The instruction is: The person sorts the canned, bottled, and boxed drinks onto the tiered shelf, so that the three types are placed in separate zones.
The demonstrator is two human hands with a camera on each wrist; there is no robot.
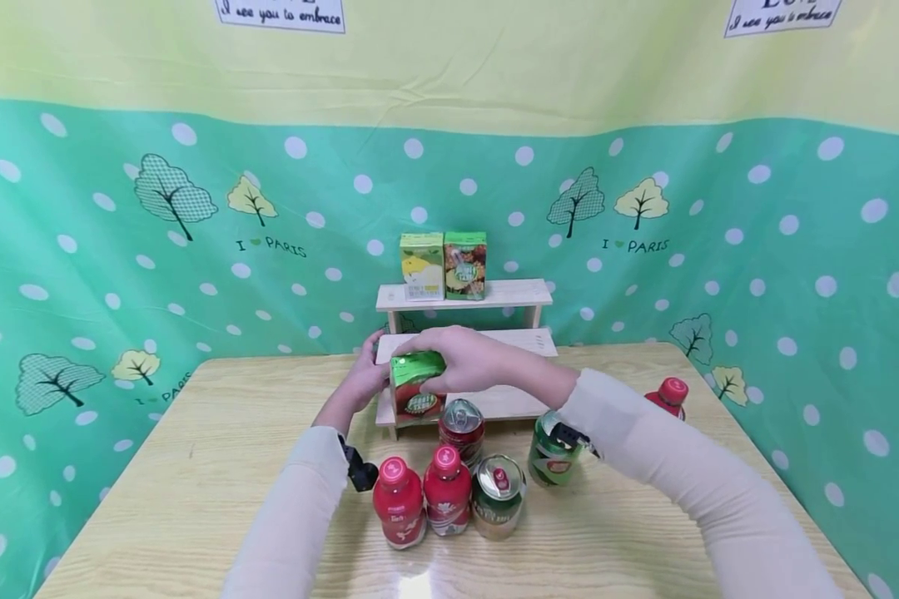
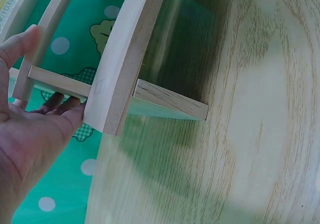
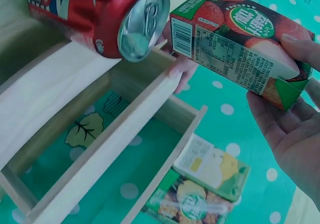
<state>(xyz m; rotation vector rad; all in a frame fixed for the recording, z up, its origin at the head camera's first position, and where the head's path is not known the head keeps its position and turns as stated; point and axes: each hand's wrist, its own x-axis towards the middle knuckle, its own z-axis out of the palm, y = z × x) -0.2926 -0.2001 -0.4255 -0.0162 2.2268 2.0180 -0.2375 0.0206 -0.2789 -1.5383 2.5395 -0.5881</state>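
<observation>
My right hand (image 1: pixel 464 358) grips a green and red juice carton (image 1: pixel 417 391) from above, holding it at the left part of the lowest step of a small stepped wooden shelf (image 1: pixel 509 293). In the right wrist view the carton (image 3: pixel 235 34) lies between the thumb and fingers of the right hand (image 3: pixel 290 129), beside the shelf (image 3: pixel 100 149). My left hand (image 1: pixel 363 378) is at the shelf's left end. Seen from the left wrist, this left hand (image 2: pixel 30 134) has its palm open and its straight fingers touching the shelf's end (image 2: pixel 125 59).
A yellow carton (image 1: pixel 422 266) and a green carton (image 1: pixel 465 264) stand on the top step. In front on the wooden table (image 1: pixel 195 466) are a red can (image 1: pixel 461 428), two red bottles (image 1: pixel 399 502), a gold can (image 1: pixel 499 497) and a green can (image 1: pixel 554 449). Another red bottle (image 1: pixel 670 395) stands at the right.
</observation>
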